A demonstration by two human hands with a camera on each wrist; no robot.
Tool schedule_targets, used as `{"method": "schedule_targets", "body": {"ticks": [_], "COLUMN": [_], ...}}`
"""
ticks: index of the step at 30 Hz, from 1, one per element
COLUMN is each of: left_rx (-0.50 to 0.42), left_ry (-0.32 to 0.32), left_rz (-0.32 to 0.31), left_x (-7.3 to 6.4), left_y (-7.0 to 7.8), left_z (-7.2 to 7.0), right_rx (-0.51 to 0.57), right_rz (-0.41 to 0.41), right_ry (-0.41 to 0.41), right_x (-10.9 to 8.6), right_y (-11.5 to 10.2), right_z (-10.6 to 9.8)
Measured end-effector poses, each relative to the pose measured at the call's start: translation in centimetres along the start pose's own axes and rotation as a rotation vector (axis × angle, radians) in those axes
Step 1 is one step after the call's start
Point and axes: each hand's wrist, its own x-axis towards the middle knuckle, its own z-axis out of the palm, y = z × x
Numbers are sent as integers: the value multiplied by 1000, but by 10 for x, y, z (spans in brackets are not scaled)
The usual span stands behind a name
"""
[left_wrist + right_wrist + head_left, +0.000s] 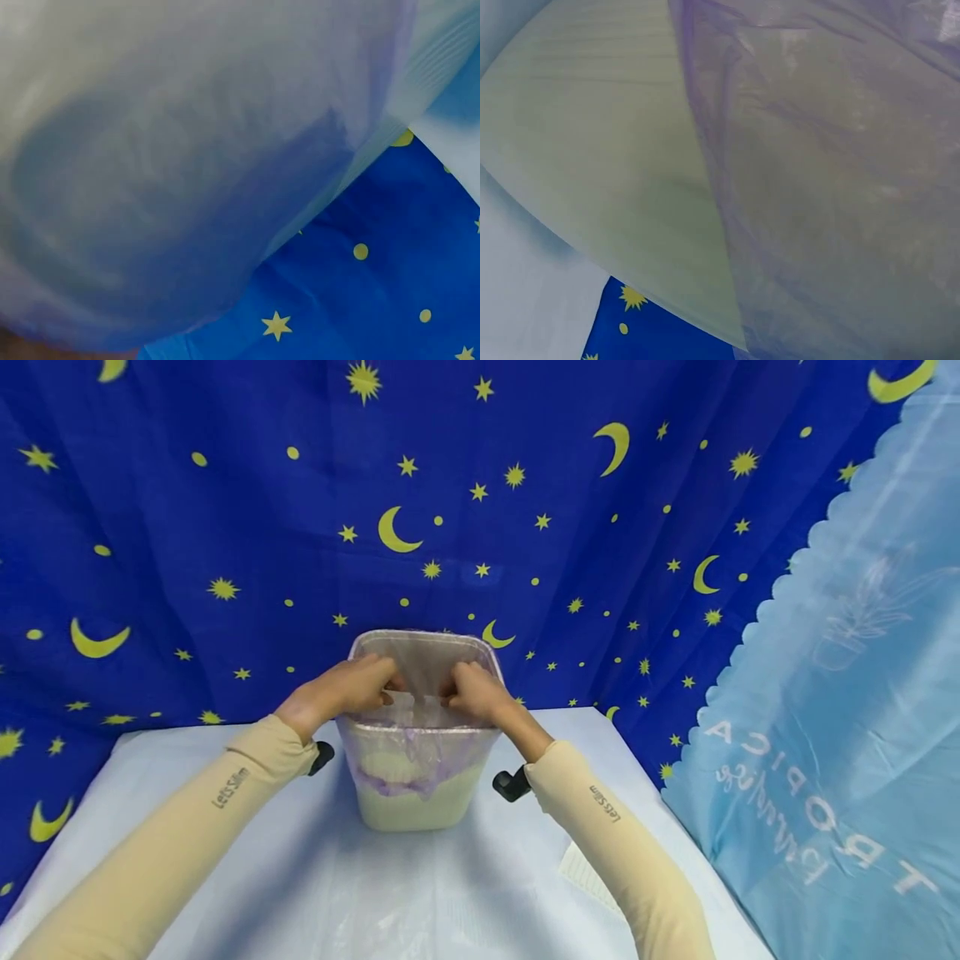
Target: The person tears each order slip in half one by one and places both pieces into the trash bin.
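A pale, off-white bin (412, 810) stands upright on the white-covered table. A thin translucent purple plastic bag (420, 768) lines it, folded out over the rim and hanging down the outside. My left hand (358, 685) reaches over the left rim, and my right hand (478, 693) over the right. Inside the mouth, the curled fingers of both hands pinch the bag's film, though their tips are partly hidden. The left wrist view shows the bag (187, 150) close up. In the right wrist view, the bag's edge (840, 165) lies against the bin wall (607, 142).
Behind the bin hangs a dark blue curtain (300, 527) with yellow moons and stars. A light blue printed sheet (840, 693) hangs on the right. A white ribbed piece (588, 872) lies on the table (300, 877), partly under the right forearm.
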Motion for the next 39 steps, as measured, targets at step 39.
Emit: {"method": "schedule_targets", "body": {"ticks": [39], "left_rx": [42], "left_ry": [15], "left_rz": [6], "left_x": [0], "left_y": [7], "left_z": [7], "right_rx": [-98], "right_rz": [-28], "right_ry": [-57], "right_x": [-5], "right_y": [-7], "right_z": [4]}}
